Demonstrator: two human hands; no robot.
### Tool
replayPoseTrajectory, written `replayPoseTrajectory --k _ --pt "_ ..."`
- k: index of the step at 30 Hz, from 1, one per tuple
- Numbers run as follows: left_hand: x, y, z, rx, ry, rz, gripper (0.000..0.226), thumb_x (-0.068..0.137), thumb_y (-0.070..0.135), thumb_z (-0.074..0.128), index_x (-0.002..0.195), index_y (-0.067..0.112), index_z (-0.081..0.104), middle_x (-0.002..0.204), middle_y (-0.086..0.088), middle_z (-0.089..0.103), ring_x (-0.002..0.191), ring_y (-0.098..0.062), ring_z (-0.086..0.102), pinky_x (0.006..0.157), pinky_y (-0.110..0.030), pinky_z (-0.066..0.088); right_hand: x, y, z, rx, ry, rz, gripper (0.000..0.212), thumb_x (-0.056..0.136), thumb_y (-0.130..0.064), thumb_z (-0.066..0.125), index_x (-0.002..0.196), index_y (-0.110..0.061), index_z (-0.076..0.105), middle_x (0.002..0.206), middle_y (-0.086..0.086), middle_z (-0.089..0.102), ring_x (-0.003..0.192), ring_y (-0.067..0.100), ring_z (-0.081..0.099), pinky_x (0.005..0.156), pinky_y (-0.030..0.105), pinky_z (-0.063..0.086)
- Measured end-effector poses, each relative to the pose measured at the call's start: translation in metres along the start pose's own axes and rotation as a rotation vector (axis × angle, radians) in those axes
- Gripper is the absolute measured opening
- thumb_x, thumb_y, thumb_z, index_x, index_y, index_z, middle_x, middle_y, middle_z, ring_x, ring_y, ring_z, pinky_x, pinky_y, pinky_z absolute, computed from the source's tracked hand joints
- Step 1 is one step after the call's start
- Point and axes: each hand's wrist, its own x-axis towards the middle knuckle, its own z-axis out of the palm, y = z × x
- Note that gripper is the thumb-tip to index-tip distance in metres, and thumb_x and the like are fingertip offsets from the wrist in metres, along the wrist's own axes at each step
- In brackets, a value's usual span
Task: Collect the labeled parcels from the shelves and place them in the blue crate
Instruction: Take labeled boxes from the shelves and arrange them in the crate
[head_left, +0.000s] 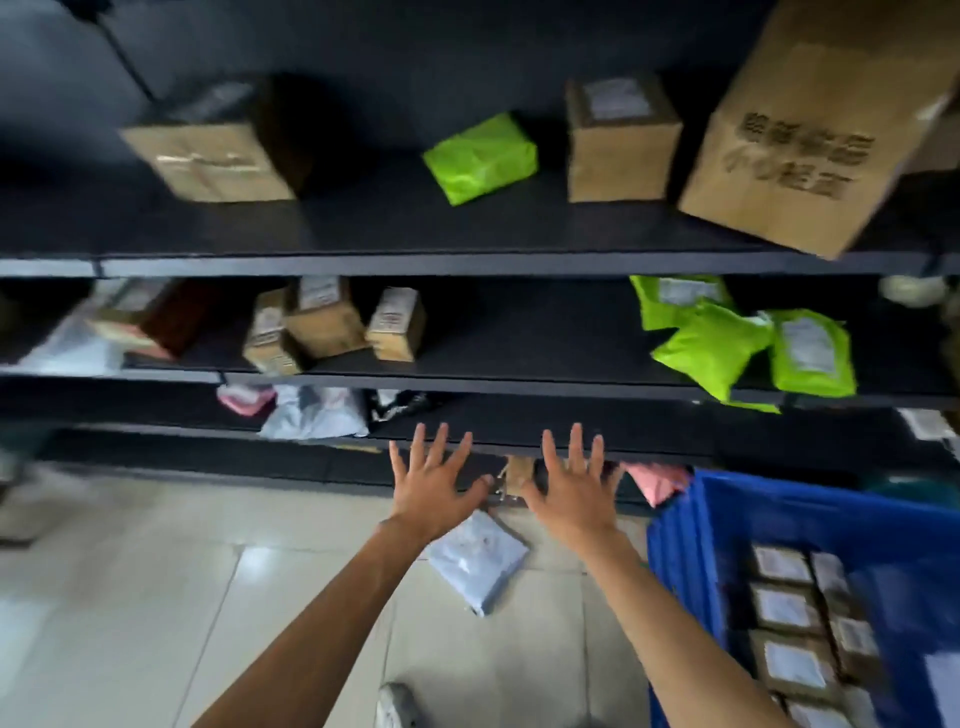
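Both hands reach forward with fingers spread, holding nothing. My left hand (435, 480) and my right hand (574, 486) hover in front of the edge of a low dark shelf (519, 415). The blue crate (691, 540) stands at the lower right with several labeled brown boxes (795, 665) inside. Labeled cardboard boxes (322, 322) sit on the middle shelf at the left, green bags (727, 343) at the right. On the top shelf are a brown box (213, 156), a green parcel (480, 156), another labeled box (621, 140) and a big carton (810, 135).
A white bag (475, 561) lies on the tiled floor below my hands. White, pink and black bags (311, 410) lie on the low shelf at the left. A pink bag (660, 480) and a small brown box (517, 475) sit on the bottom level.
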Motion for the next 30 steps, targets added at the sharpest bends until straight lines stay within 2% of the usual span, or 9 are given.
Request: replayPoseTrajectory --k 4,9,13,18,23,25,27,28,30 --pt "-0.016 -0.103 -0.028 -0.114 0.067 -0.112 0.084 0.082 0.081 0.018 0.156 0.043 0.001 0.166 0.002 -0.005 0.150 -0.024 -0.021 0.115 -0.059 -0.018 0.015 -0.110 0.013 -0.041 -0.015 -0.095 0.079 0.093 -0.068 0.029 0.157 -0.034 -0.001 0.164 0.008 -0.022 0.149 0.039 -0.019 0.114 0.071 0.001" --pt "-0.018 -0.209 -0.052 -0.209 0.130 -0.164 0.079 0.084 0.079 0.021 0.154 0.046 0.007 0.167 0.004 -0.004 0.151 -0.023 -0.020 0.114 -0.061 -0.018 0.022 -0.219 0.035 -0.039 0.008 -0.105 0.075 0.094 -0.070 0.024 0.157 -0.033 0.008 0.164 0.009 -0.021 0.149 0.038 -0.020 0.116 0.067 -0.003" --pt "-0.009 -0.265 -0.064 -0.248 0.119 -0.180 0.077 0.089 0.076 0.026 0.155 0.044 0.004 0.166 0.003 -0.009 0.151 -0.025 -0.020 0.114 -0.064 -0.017 0.023 -0.279 0.052 -0.024 0.005 -0.122 0.083 0.094 -0.068 0.024 0.157 -0.026 -0.008 0.166 0.006 -0.011 0.150 0.039 -0.018 0.117 0.066 -0.007" --pt "0.027 -0.305 -0.076 -0.197 0.118 -0.167 0.078 0.089 0.074 0.033 0.156 0.042 0.007 0.165 -0.004 -0.018 0.147 -0.031 -0.028 0.110 -0.068 -0.016 0.050 -0.317 0.057 -0.022 0.025 -0.111 0.075 0.095 -0.066 0.027 0.157 -0.031 0.005 0.165 0.007 -0.019 0.147 0.039 -0.026 0.115 0.069 -0.006" --pt "0.083 -0.329 -0.081 -0.236 0.072 -0.180 0.074 0.091 0.069 0.036 0.155 0.043 0.009 0.165 -0.004 -0.018 0.148 -0.031 -0.027 0.112 -0.072 -0.007 0.106 -0.327 0.051 0.025 0.094 -0.087 0.073 0.097 -0.062 0.032 0.158 -0.029 0.009 0.165 0.011 -0.017 0.150 0.039 -0.014 0.118 0.065 0.009" --pt "0.109 -0.341 -0.086 -0.141 0.060 -0.179 0.072 0.092 0.067 0.034 0.155 0.041 0.009 0.165 -0.004 -0.018 0.147 -0.032 -0.028 0.109 -0.070 -0.014 0.135 -0.326 0.049 0.021 0.109 -0.083 0.071 0.098 -0.059 0.032 0.158 -0.026 0.015 0.165 0.013 -0.010 0.151 0.039 -0.009 0.119 0.062 0.010" --pt "0.132 -0.356 -0.092 -0.091 0.056 -0.215 0.070 0.093 0.065 0.034 0.155 0.041 0.012 0.165 -0.006 -0.018 0.148 -0.033 -0.027 0.097 -0.065 -0.031 0.163 -0.326 0.048 0.004 0.104 -0.080 0.070 0.098 -0.059 0.032 0.157 -0.025 0.017 0.166 0.014 -0.006 0.151 0.040 -0.005 0.118 0.061 0.010" --pt "0.144 -0.362 -0.096 -0.084 0.041 -0.234 0.070 0.093 0.065 0.035 0.155 0.041 0.012 0.165 -0.007 -0.018 0.148 -0.034 -0.026 0.092 -0.063 -0.034 0.176 -0.326 0.048 0.000 0.101 -0.074 0.070 0.098 -0.059 0.033 0.157 -0.025 0.016 0.166 0.014 -0.005 0.151 0.041 -0.004 0.118 0.062 0.011" --pt "0.168 -0.376 -0.101 -0.110 0.004 -0.279 0.071 0.094 0.062 0.037 0.156 0.040 0.010 0.165 -0.008 -0.017 0.148 -0.034 -0.025 0.099 -0.069 -0.026 0.197 -0.326 0.046 0.007 0.102 -0.068 0.070 0.097 -0.057 0.036 0.157 -0.026 0.015 0.166 0.014 -0.002 0.151 0.042 0.000 0.117 0.064 0.013"
